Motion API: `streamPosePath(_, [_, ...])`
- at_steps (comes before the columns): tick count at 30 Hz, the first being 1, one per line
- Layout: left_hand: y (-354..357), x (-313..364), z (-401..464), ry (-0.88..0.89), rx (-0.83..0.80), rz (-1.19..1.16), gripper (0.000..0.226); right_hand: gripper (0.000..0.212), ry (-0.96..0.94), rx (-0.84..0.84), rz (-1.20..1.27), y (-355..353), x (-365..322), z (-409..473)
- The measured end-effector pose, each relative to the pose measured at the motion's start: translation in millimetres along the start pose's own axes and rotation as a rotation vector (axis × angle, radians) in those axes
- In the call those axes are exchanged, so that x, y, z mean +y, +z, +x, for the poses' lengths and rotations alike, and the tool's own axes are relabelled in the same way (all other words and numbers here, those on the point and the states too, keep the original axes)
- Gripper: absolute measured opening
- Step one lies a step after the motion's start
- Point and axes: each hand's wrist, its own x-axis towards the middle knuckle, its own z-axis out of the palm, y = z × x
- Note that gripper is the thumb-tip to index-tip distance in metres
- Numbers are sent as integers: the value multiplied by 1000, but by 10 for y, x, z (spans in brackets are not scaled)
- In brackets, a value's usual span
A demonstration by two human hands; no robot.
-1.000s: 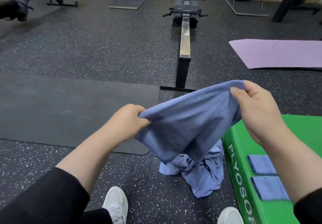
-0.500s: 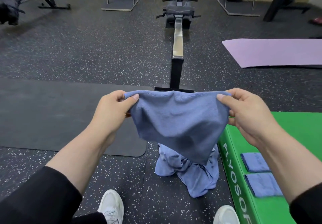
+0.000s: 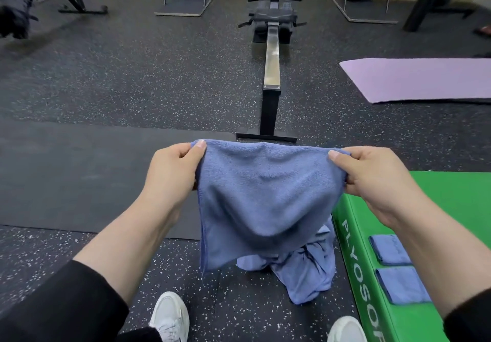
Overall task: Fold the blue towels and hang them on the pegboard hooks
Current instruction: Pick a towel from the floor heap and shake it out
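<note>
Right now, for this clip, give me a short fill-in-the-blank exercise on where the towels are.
1. Both hands, left hand and right hand, hold one blue towel by its top ____.
2. On the green box lie ____ folded towels.
3. The crumpled towel pile lies on the ____.
4. The mat beyond the box is ____.

Missing words: corners; two; floor; purple
</note>
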Motion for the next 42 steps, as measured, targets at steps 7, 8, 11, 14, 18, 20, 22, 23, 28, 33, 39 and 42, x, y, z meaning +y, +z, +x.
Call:
streamPosePath(7, [326,-22,-188,77,-16,106,48,36,22,-70,-5,294,-10,-55])
streamPosePath(8, [383,-1,-238,107,-20,130,42,41,27,-93,-13,361,-20,-73])
streamPosePath(11, [531,78,-354,160,-15,178,25,35,50,-150,-28,567,-40,-125])
streamPosePath(14, [614,134,-425,179,19,180,14,28,80,-220,95,749,-77,-171])
streamPosePath(18, [627,143,-453,244,49,244,6,23,120,-244,198,904,-142,-214])
streamPosePath(20, [610,136,-454,264,55,264,7,15,146,-249,248,954,-157,-212])
streamPosePath(22, [603,125,-469,291,57,275,9,12,169,-253,276,975,-175,-214])
streamPosePath(23, [602,118,-477,308,62,280,11,11,174,-251,280,984,-179,-208])
streamPosePath(28, [606,89,-506,398,85,329,17,13,168,-232,328,1001,-194,-204])
streamPosePath(33, [622,75,-512,445,119,371,15,19,132,-257,327,978,-196,-243])
streamPosePath(39, [463,135,-410,190,137,224,16,21,156,-132,227,892,-140,-173])
streamPosePath(42, [458,149,-441,201,116,262,14,23,186,-139,241,901,-128,-171])
